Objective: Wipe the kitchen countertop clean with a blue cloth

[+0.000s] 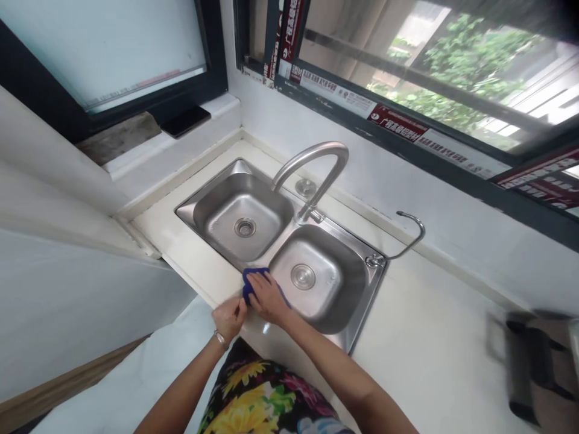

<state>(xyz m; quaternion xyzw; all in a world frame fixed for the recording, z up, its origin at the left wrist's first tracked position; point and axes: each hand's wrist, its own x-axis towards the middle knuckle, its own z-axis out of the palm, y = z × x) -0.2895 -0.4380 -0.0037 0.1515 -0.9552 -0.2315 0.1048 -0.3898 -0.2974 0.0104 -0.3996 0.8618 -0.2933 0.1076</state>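
Observation:
My right hand [268, 296] presses a blue cloth [248, 278] down at the front rim of the sink, where the two basins meet. Its fingers lie over the cloth, and a strip of blue shows along the hand's right side. Close beside it, at the counter's front edge, my left hand [230, 316] is closed like a fist, with its thumb side near the cloth; whatever is in its fingers is hidden. A steel double-basin sink [280, 241] is set into the white counter [420, 337]. Both basins show bare metal and drains.
A curved faucet [316, 155] arches over the left basin. The thinner spout [418, 232] rises at the sink's right corner. A dark phone [186, 122] lies on the left ledge. Blurred black-and-brown equipment [538, 367] stands at the right. A window [429, 78] runs along the back.

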